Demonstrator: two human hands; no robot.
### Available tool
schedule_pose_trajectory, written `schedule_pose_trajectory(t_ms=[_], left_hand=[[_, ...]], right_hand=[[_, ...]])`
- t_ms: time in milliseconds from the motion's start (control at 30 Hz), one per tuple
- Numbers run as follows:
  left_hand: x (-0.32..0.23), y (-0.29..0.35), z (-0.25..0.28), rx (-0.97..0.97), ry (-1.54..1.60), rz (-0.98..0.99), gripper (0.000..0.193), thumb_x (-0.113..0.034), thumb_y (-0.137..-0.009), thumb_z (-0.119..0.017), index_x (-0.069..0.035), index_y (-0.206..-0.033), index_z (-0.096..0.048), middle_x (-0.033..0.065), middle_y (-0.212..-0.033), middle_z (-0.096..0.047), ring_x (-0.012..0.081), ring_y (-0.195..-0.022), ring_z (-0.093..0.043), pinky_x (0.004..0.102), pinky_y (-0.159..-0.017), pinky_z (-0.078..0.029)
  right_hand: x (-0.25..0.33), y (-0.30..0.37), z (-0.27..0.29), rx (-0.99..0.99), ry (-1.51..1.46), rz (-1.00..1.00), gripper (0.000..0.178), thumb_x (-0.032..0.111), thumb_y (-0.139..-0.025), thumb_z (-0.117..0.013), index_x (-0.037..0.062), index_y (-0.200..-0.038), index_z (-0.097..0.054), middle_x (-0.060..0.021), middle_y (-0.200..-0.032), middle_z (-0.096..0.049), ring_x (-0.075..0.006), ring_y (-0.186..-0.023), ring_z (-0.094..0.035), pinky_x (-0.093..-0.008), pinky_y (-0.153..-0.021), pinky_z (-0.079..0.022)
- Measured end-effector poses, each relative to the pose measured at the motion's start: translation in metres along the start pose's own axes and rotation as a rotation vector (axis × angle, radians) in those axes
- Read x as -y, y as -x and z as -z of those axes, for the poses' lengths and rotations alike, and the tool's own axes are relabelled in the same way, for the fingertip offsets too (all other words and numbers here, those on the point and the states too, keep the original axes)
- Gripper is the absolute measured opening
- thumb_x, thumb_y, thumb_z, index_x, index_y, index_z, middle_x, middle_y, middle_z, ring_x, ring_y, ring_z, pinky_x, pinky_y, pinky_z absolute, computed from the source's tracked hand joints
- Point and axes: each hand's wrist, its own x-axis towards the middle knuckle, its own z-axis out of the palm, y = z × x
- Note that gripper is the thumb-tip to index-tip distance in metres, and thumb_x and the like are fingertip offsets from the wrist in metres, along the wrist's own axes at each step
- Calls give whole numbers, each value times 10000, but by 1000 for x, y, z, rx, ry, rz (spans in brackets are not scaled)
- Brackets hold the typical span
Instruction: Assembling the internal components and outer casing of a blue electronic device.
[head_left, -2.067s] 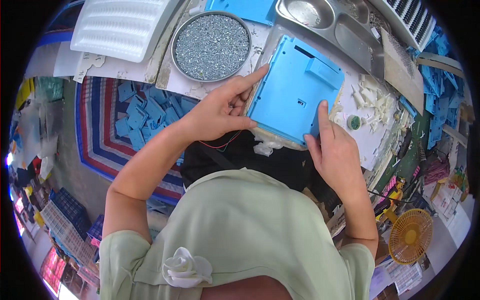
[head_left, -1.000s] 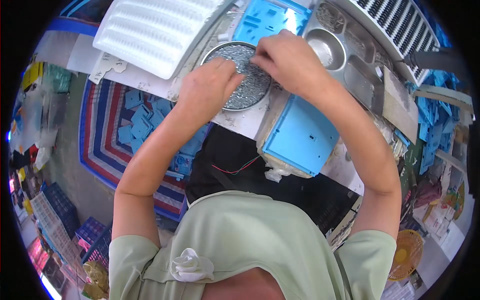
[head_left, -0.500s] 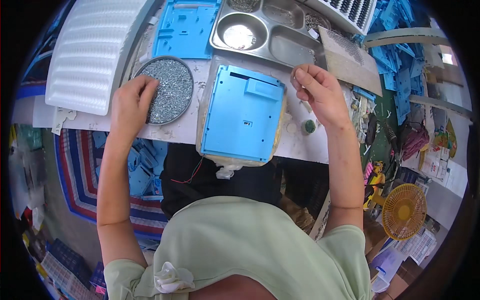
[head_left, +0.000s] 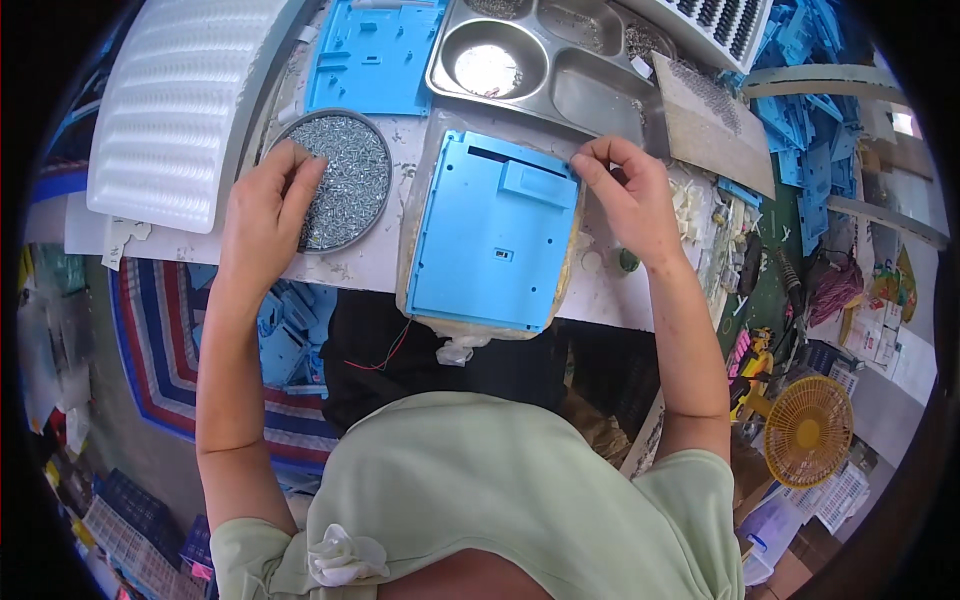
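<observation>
A light-blue plastic housing (head_left: 490,240) lies on a padded, plastic-wrapped support (head_left: 408,225) in front of me, with a slot near its far edge and small holes. My right hand (head_left: 632,195) is at its far right corner, thumb and forefinger pinched; what they hold, if anything, is too small to make out. My left hand (head_left: 268,210) hovers at the near left side of a round grey dish (head_left: 388,165) full of small silvery screws (head_left: 345,185). Its thumb and forefinger are pressed together, and their tips hide whatever is between them.
Behind the housing stand a steel compartment tray (head_left: 600,95) and another blue panel (head_left: 370,60). White ridged foam (head_left: 180,110) fills the left side. A small green round object (head_left: 628,261) sits by my right wrist. A yellow fan (head_left: 808,430) is at lower right.
My right hand has moved left and slightly nearer, from beside the housing to its far right corner. My left hand has hardly shifted, still pinched at the dish.
</observation>
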Motion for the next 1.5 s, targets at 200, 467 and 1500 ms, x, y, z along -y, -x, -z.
schedule_pose_trajectory(t_ms=[200,467,1500], left_hand=[[-5,6,-5,-16,58,-19,219,-179,-972,-636,18,-887,-591,77,-664,-519,148,-598,-456,316,-574,-388],[-4,11,-3,-36,83,-16,200,-150,-951,-661,9,-853,-589,51,-651,-498,121,-593,-447,300,-557,-372],[-11,29,0,-28,191,-52,155,-86,-934,-684,15,-845,-608,15,-661,-529,73,-605,-450,250,-551,-367]], right_hand=[[-12,1,-8,-108,163,247,110,119,-882,-744,18,-914,-717,-42,-806,-661,-120,-758,-546,-269,-684,-455],[-9,-2,-6,-59,-27,-46,157,141,-869,-773,-8,-891,-727,5,-768,-664,-80,-693,-524,-252,-633,-420],[3,18,-3,-202,-86,-12,133,133,-884,-749,5,-915,-731,-27,-816,-697,-80,-723,-581,-255,-662,-458]])
